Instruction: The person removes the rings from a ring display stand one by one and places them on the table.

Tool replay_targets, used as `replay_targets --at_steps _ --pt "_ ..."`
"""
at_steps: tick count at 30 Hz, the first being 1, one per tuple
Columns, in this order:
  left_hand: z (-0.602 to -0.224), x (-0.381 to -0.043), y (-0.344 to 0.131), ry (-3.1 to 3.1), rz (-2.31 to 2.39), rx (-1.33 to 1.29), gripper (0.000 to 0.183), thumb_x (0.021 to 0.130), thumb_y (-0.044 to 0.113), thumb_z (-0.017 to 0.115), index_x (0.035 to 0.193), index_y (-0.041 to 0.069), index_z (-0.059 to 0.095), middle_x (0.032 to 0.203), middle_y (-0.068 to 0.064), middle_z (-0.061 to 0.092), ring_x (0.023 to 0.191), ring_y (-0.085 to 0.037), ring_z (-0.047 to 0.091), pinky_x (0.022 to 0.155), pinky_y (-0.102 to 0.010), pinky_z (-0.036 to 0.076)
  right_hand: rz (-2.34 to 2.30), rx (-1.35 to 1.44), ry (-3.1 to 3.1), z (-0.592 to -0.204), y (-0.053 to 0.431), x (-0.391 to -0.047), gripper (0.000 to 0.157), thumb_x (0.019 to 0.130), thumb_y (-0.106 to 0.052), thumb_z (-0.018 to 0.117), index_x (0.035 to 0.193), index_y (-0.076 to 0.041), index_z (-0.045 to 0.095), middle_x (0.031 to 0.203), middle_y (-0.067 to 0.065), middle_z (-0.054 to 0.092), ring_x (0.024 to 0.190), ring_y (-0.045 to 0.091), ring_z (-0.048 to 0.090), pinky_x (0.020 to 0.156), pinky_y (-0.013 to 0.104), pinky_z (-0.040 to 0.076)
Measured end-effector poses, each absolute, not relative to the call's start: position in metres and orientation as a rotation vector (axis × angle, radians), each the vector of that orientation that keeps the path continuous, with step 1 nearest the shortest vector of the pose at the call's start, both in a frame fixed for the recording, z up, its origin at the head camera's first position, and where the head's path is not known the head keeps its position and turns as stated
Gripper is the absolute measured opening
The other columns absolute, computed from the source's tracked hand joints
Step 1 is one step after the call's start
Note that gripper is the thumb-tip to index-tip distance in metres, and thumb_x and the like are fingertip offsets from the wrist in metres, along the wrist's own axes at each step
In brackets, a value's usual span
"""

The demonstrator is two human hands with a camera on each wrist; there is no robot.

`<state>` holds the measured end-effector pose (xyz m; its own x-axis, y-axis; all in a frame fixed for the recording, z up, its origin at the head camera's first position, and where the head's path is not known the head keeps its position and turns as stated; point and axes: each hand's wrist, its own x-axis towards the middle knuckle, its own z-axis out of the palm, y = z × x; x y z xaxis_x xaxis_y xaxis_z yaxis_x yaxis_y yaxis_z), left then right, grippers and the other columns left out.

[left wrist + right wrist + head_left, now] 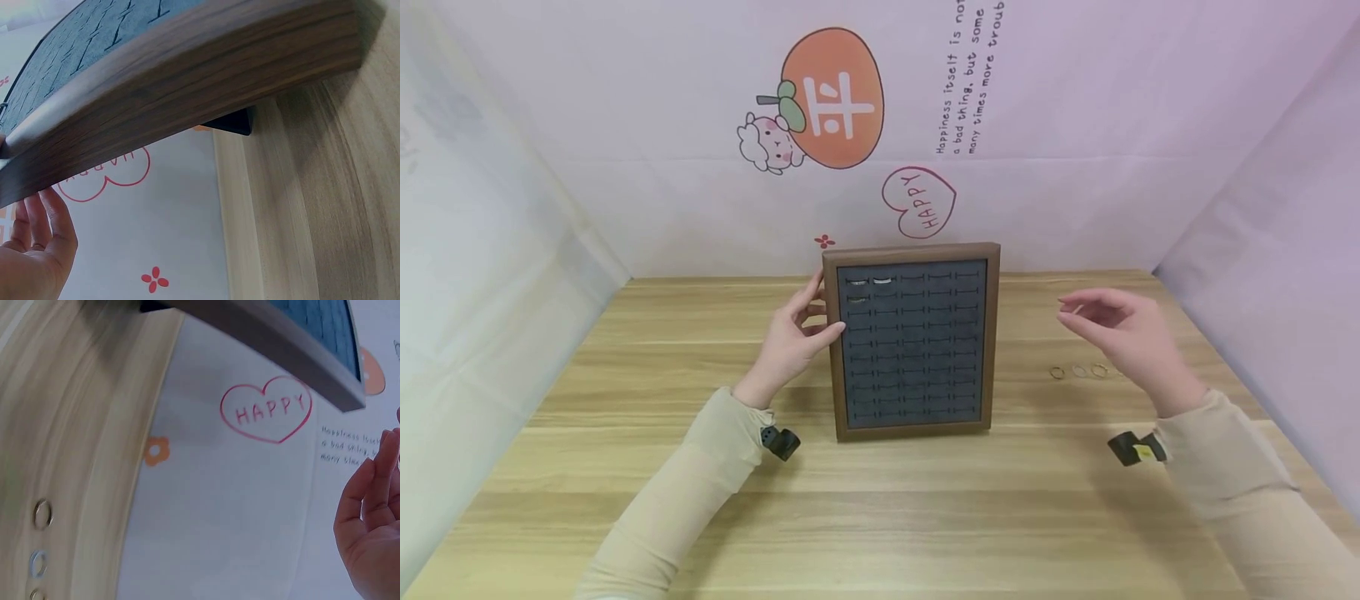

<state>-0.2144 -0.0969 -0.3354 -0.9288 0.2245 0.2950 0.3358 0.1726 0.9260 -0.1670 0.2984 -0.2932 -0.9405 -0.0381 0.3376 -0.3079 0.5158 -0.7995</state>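
A ring display board (pixel 916 350) with a brown wooden frame and dark slotted padding stands upright on the table. It carries a silver ring (pixel 882 282) and two more rings in its upper left slots. My left hand (pixel 797 337) grips the frame's left side, thumb on the front and fingers behind. To the right of the board, my right hand (pixel 1116 325) hovers over the table, fingers loosely bent and nothing visible between them. Beneath it lies a row of loose rings: a dark ring (pixel 1057 372), a pale ring (pixel 1079 371) and a gold ring (pixel 1100 371), with another partly hidden.
The wooden table (pixel 910 517) meets a white printed cloth (pixel 700 208) at the back, close behind the board. White cloth also hangs along the left and right sides. A dark support (pixel 234 122) props the board from behind.
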Motion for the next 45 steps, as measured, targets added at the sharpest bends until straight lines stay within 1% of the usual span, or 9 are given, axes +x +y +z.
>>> replay_targets --at_steps 5,10,13,17,20,24,32,40,45 --pt "-0.335 -0.215 -0.097 -2.345 -1.860 -0.558 0.078 0.085 -0.001 0.066 0.150 0.018 0.027 0.128 -0.017 0.048 0.107 -0.027 0.054 0.094 -0.046 0.047 1.400 0.355 -2.476 -0.286 0.276 -0.167 0.019 0.084 -0.010 0.071 0.097 -0.024 0.070 0.086 -0.024 0.066 0.072 -0.002 0.063 0.063 0.012 0.047" --pt "-0.334 -0.215 -0.096 -2.344 -1.874 -0.568 0.078 0.085 0.000 0.066 0.150 0.018 0.027 0.128 -0.017 0.048 0.107 -0.028 0.054 0.094 -0.046 0.047 1.348 0.456 -2.476 -0.279 0.254 -0.169 0.016 0.085 -0.008 0.070 0.101 -0.008 0.070 0.086 -0.021 0.064 0.073 0.000 0.060 0.063 0.014 0.047" --pt "-0.335 -0.215 -0.096 -2.343 -1.880 -0.562 0.078 0.085 -0.001 0.066 0.150 0.017 0.027 0.128 -0.018 0.047 0.107 -0.029 0.054 0.094 -0.047 0.047 1.293 0.496 -2.505 -0.274 0.238 -0.173 0.022 0.085 -0.010 0.070 0.105 -0.002 0.069 0.090 -0.014 0.065 0.075 0.001 0.059 0.066 0.014 0.046" --pt "-0.336 -0.215 -0.096 -2.344 -1.886 -0.559 0.078 0.085 -0.001 0.066 0.150 0.017 0.027 0.129 -0.018 0.047 0.108 -0.029 0.054 0.094 -0.047 0.046 1.225 0.561 -2.528 -0.269 0.219 -0.177 0.023 0.085 -0.011 0.071 0.106 -0.003 0.069 0.096 0.003 0.066 0.078 0.001 0.058 0.072 0.012 0.045" --pt "-0.338 -0.215 -0.096 -2.346 -1.884 -0.562 0.079 0.085 -0.001 0.066 0.150 0.017 0.026 0.131 -0.018 0.046 0.108 -0.029 0.053 0.095 -0.048 0.046 1.189 0.627 -2.529 -0.266 0.206 -0.182 0.022 0.084 -0.009 0.071 0.106 -0.004 0.069 0.099 0.007 0.066 0.078 0.004 0.057 0.073 0.012 0.045" --pt "-0.338 -0.214 -0.096 -2.343 -1.885 -0.559 0.078 0.085 -0.001 0.066 0.150 0.016 0.026 0.132 -0.017 0.045 0.109 -0.029 0.053 0.095 -0.049 0.045 1.142 0.703 -2.520 -0.263 0.189 -0.191 0.022 0.083 -0.006 0.071 0.105 -0.004 0.069 0.100 0.008 0.066 0.077 0.010 0.059 0.072 0.017 0.048" --pt "-0.337 -0.215 -0.096 -2.344 -1.881 -0.559 0.078 0.085 -0.001 0.066 0.150 0.017 0.026 0.132 -0.016 0.046 0.109 -0.028 0.053 0.094 -0.045 0.047 1.126 0.765 -2.506 -0.257 0.161 -0.202 0.024 0.081 -0.004 0.073 0.105 -0.002 0.069 0.102 0.010 0.067 0.078 0.018 0.061 0.074 0.034 0.052" --pt "-0.335 -0.213 -0.095 -2.346 -1.877 -0.558 0.077 0.086 -0.001 0.065 0.150 0.016 0.026 0.131 -0.016 0.046 0.108 -0.027 0.054 0.092 -0.040 0.048 0.958 0.789 -2.534 -0.257 0.143 -0.205 0.023 0.082 -0.008 0.073 0.104 -0.004 0.069 0.102 0.009 0.067 0.078 0.019 0.062 0.073 0.034 0.053" --pt "-0.335 -0.212 -0.096 -2.350 -1.873 -0.560 0.077 0.086 -0.001 0.065 0.150 0.015 0.026 0.132 -0.016 0.046 0.109 -0.028 0.053 0.093 -0.042 0.048 0.869 0.732 -2.532 -0.260 0.133 -0.207 0.022 0.081 -0.010 0.074 0.103 -0.005 0.070 0.099 0.008 0.068 0.077 0.019 0.062 0.071 0.034 0.052"
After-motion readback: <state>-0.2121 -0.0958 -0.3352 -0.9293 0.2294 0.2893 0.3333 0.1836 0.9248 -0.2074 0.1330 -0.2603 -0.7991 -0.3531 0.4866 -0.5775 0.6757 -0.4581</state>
